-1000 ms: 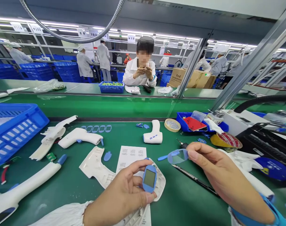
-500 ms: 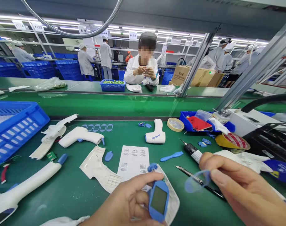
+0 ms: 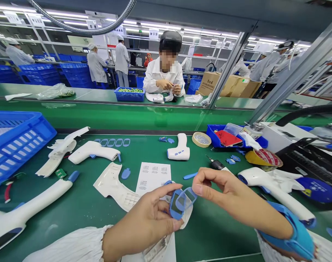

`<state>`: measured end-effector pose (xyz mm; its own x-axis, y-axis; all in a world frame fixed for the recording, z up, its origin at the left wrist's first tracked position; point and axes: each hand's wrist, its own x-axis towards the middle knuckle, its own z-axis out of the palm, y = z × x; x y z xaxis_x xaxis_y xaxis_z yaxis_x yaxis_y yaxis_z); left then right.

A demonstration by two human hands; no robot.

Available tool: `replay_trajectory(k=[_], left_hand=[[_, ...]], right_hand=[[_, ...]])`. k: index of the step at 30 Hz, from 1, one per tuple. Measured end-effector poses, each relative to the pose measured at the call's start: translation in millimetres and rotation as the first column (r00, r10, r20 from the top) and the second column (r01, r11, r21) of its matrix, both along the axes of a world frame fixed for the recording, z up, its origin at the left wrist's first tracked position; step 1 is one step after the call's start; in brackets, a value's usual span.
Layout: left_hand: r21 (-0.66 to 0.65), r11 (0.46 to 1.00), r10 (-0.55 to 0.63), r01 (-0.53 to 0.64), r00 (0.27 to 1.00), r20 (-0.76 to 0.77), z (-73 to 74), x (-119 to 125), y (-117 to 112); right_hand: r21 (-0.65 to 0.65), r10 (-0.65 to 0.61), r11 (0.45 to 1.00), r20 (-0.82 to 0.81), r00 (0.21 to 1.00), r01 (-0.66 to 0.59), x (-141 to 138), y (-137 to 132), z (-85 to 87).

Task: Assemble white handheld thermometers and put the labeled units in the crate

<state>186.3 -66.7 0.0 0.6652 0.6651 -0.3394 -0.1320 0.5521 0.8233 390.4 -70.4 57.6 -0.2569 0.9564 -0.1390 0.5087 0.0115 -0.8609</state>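
Blue plastic display frame [image 3: 176,204] is grasped low in the centre of the view by the left hand [image 3: 144,218], its fingers [image 3: 157,198] being curled closely around the frame. A transparent lens cover [image 3: 189,198] with a blue rim is pinched between thumb and forefinger of the right hand [image 3: 231,196], and this cover is touching the frame, tilted across its upper side. Both hands are closed on their parts and are near each other, and both forearms run out past the bottom edge of the view. Under the frame, a white thermometer shell [image 3: 186,218] is seen, partly hidden by the hands. Just above them lies a printed paper sheet [image 3: 153,177], with a loose white housing half [image 3: 112,185] on its left side. To the right, a blue plastic strip [image 3: 190,176] and a small screwdriver [image 3: 216,164] are lying near the right hand. A stretch of green work mat [image 3: 220,240] is seen below the right forearm, and a white thermometer body [image 3: 275,189] lies near the right edge, beyond that forearm.
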Motion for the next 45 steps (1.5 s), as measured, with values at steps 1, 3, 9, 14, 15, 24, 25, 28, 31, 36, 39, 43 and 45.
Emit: replay_trajectory(k=[1, 3, 9, 14, 15, 24, 25, 28, 31, 36, 39, 43, 45], left_hand=[[-0.004, 1.000, -0.002, 0.002, 1.000, -0.011, 0.7, 0, 0], [-0.017, 1.000, -0.002, 0.002, 1.000, -0.028, 2.6, 1, 0], [-0.003, 1.000, -0.002, 0.002, 1.000, -0.029, 5.4, 1, -1], [0.017, 1.000, -0.012, 0.013, 1.000, -0.012, 1.7, 0, 0], [0.019, 1.000, -0.016, 0.016, 1.000, -0.007, 1.0, 0, 0], [0.032, 0.999, -0.018, 0.020, 0.999, -0.046, 1.6, 2, 1], [0.032, 0.999, -0.019, 0.020, 0.999, -0.046, 1.8, 2, 1], [0.031, 0.999, -0.016, 0.018, 0.999, -0.041, 1.0, 2, 2], [0.039, 0.999, -0.003, 0.004, 0.999, -0.034, -1.6, 2, 2], [0.043, 0.999, 0.010, -0.009, 1.000, -0.026, -3.2, 2, 2], [0.044, 0.999, -0.003, 0.005, 0.999, -0.039, -0.9, 1, 3], [0.045, 0.999, 0.000, 0.002, 1.000, -0.031, 0.0, 0, 3], [0.050, 0.998, 0.029, -0.029, 1.000, -0.001, -1.4, 1, 2]], right_hand=[[-0.011, 0.023, 1.000, 0.010, 1.000, -0.022, -1, 1, -0.6], [-0.018, 0.055, 0.998, 0.020, 0.998, -0.055, -4, 3, -1.9], [-0.035, 0.104, 0.994, 0.029, 0.994, -0.103, -5, 6, -6.1], [-0.027, 0.141, 0.990, 0.069, 0.988, -0.139, -7, 9, -8.5], [-0.015, 0.145, 0.989, 0.081, 0.986, -0.145, -8, 10, -8.4], [0.094, 0.135, 0.984, 0.151, 0.979, -0.150, -11, 9, -10.4], [0.108, 0.128, 0.984, 0.149, 0.980, -0.145, -12, 9, -11.6], [0.153, 0.095, 0.981, 0.163, 0.982, -0.120, -13, 7, -14.9], [0.193, 0.060, 0.977, 0.176, 0.982, -0.094, -15, 5, -17.3], [0.185, 0.008, 0.982, 0.127, 0.992, -0.032, -15, 4, -20.9], [0.158, -0.008, 0.987, 0.106, 0.994, -0.009, -15, 4, -23.0], [0.118, -0.016, 0.993, 0.082, 0.996, 0.006, -13, 4, -25.8], [0.106, -0.013, 0.994, 0.077, 0.997, 0.005, -12, 3, -27.4]])
